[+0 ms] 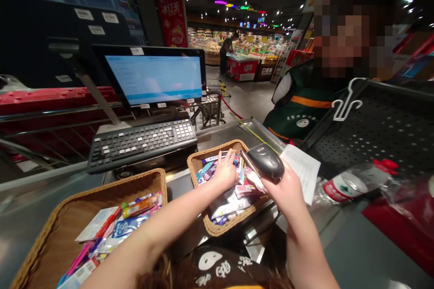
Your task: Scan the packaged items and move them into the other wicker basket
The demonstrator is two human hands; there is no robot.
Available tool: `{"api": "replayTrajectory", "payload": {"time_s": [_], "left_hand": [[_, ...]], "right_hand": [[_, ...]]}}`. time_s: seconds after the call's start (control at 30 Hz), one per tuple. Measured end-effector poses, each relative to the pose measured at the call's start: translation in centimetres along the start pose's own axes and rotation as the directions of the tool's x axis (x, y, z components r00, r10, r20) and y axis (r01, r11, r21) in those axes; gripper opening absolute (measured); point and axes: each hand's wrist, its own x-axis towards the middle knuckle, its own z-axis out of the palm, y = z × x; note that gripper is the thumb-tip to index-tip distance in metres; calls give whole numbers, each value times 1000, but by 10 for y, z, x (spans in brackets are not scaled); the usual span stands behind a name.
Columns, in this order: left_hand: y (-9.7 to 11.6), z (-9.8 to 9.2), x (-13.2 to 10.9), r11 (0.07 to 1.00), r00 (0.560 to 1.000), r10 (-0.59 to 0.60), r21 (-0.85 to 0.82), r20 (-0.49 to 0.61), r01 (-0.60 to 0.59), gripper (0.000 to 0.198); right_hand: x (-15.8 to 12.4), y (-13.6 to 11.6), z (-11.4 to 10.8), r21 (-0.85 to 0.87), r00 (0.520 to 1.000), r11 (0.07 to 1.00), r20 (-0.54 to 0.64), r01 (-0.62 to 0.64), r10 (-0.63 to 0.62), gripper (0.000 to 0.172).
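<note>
My right hand [283, 183] is wrapped round a black barcode scanner [266, 161], held over the right side of a wicker basket [222, 229]. My left hand [226, 172] reaches into that same basket, fingers stretched out and apart over the packs, with nothing visibly gripped. Small packaged goods [233, 203] fill the basket, several in white, pink and blue wrappers. A second, larger wicker basket [50, 226] stands to the left, under my left forearm. It holds more packs, among them an orange-brown one [138, 206] and a blue one [130, 226].
A keyboard [145, 142] and a lit monitor [156, 79] stand behind the baskets. Papers [303, 171] and a clear bottle with a red cap [356, 183] lie to the right. Opposite is a person in a green vest [305, 115], beside a black perforated panel [366, 131].
</note>
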Motion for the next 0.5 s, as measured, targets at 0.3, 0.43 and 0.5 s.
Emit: {"api": "replayTrajectory", "payload": {"time_s": [0.3, 0.43, 0.5], "left_hand": [[21, 39, 21, 997, 996, -64, -35, 59, 66, 30], [11, 41, 25, 983, 983, -180, -42, 31, 182, 24], [2, 34, 24, 973, 974, -227, -45, 4, 227, 27]], "right_hand": [[4, 27, 5, 22, 999, 999, -21, -28, 28, 41], [6, 30, 3, 19, 999, 999, -26, -31, 32, 42], [7, 31, 1, 17, 999, 1000, -18, -26, 26, 44]]}}
